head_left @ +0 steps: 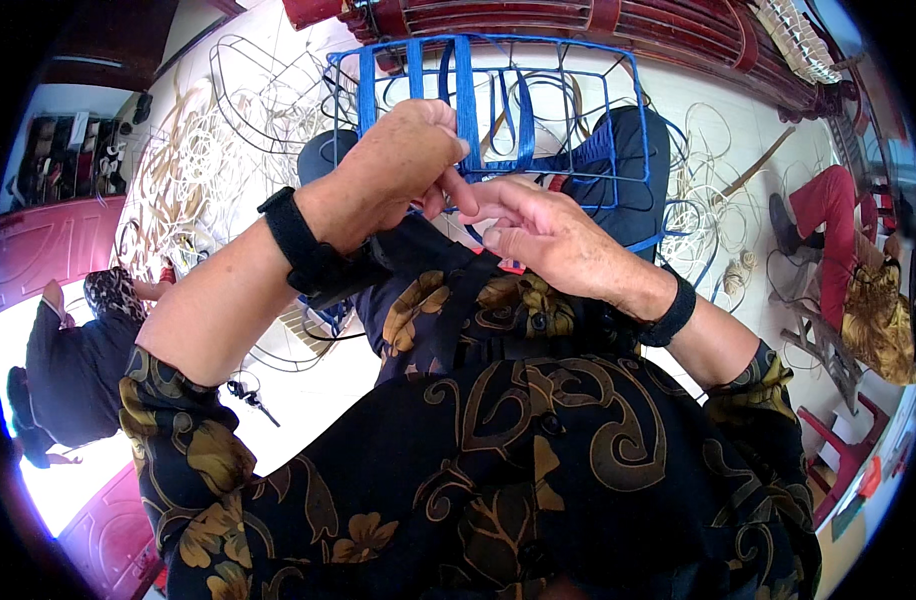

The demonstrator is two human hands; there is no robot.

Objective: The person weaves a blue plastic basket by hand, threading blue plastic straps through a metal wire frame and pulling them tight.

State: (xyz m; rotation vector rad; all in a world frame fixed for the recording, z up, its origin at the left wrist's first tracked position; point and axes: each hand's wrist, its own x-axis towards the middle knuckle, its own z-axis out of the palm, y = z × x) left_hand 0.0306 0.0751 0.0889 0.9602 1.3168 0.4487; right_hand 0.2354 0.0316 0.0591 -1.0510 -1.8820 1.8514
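A wire basket frame [633,120] wrapped in blue strip rests across my lap, with wide blue bands [464,100] running down its left half. Over its near left part, my left hand [403,155] is closed with the fingers curled down; what they grip is hidden beneath. My right hand [553,235] is just to the right, thumb and fingers drawn together, fingertips close to those of the left. Bits of blue strip show below the fingers, but I cannot tell which hand has them. A loose blue strip [525,115] hangs inside the frame.
Tangled pale strips [183,180] cover the floor at left, beside a bare wire frame [253,85]. A dark red wooden bench [578,20] stands at the far side. One person [73,350] sits at left, another [828,220] in red trousers at right.
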